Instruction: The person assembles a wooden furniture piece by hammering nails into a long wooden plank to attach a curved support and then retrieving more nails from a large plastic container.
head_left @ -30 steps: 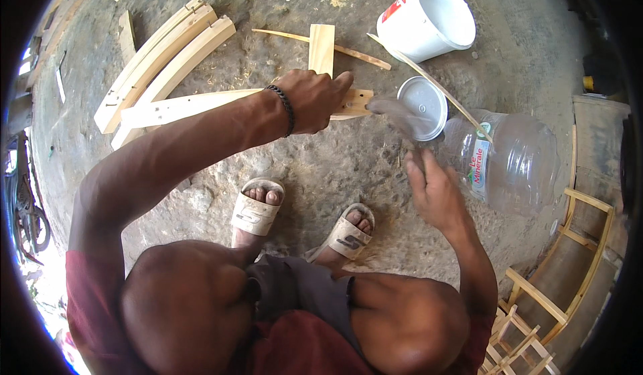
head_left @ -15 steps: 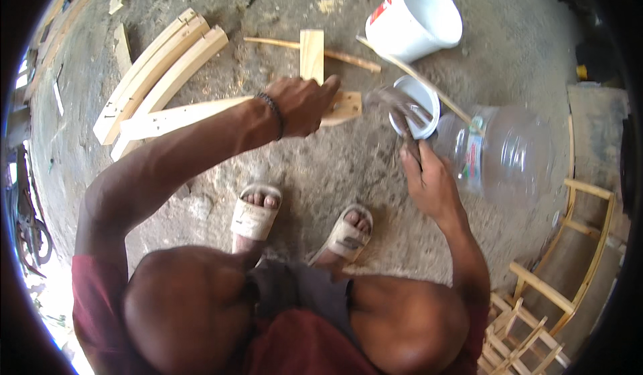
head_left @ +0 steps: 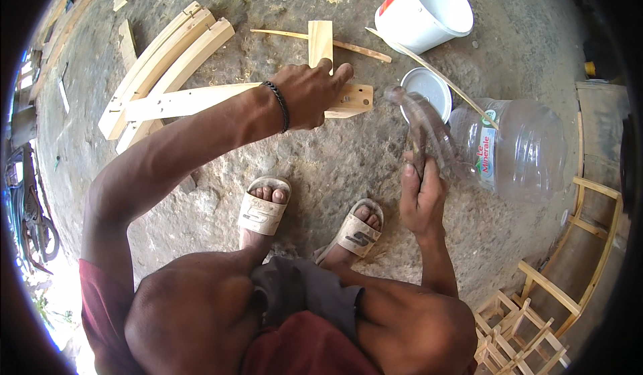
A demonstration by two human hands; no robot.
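Observation:
My left hand [head_left: 309, 94] presses down on a pale wooden slat [head_left: 351, 99] with small holes near its end, lying on the concrete floor. A short upright wooden piece [head_left: 320, 40] sits just beyond my fingers. My right hand [head_left: 420, 197] grips the handle of a tool that looks like a hammer [head_left: 414, 124]. The tool is blurred by motion, and its head is up near the slat's right end. My feet in pale sandals [head_left: 262, 211] stand below the slat.
A white bucket [head_left: 429, 10], a round white lid [head_left: 429, 88] and a large clear plastic bottle [head_left: 519, 148] lie to the right, with a thin stick [head_left: 439, 73] across them. Curved wooden pieces [head_left: 167, 60] lie at the left. Wooden frames [head_left: 536, 308] stand at the lower right.
My right hand has dropped slightly and drawn nearer to me while the blurred tool keeps swinging beside the slat's end. My left hand stays on the slat.

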